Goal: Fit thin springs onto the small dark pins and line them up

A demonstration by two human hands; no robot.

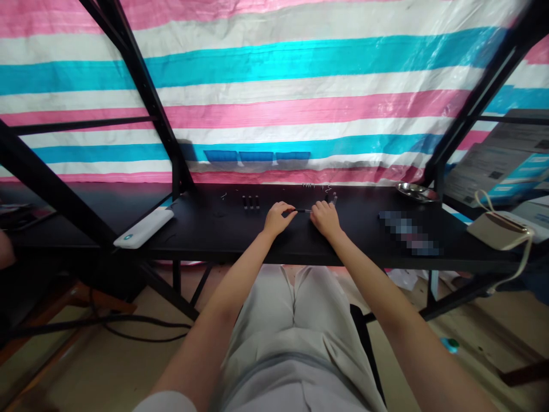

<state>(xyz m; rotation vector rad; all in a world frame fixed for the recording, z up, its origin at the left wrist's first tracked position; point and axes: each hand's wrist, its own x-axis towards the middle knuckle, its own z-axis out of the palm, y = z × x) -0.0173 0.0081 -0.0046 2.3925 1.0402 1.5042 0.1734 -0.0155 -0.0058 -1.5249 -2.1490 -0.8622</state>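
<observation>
My left hand (279,218) is over the middle of the black table, with thumb and fingertips pinched on one end of a thin, dark, pen-like stick (303,211). The other end of the stick runs into the curled fingers of my right hand (325,218), which rests close to the tabletop. That end is partly hidden. Just beyond the right hand are small dark and clear parts (333,198), too small to name. Three short dark tubes with pale ends (251,202) stand in a row left of my left hand.
Tiny metallic bits (309,185) lie along the table's back edge. A shiny metal dish (417,193) is at the back right, near a pixelated item (407,232) and a beige bag (500,230). A white oblong device (144,228) lies left, beside black frame posts (156,111).
</observation>
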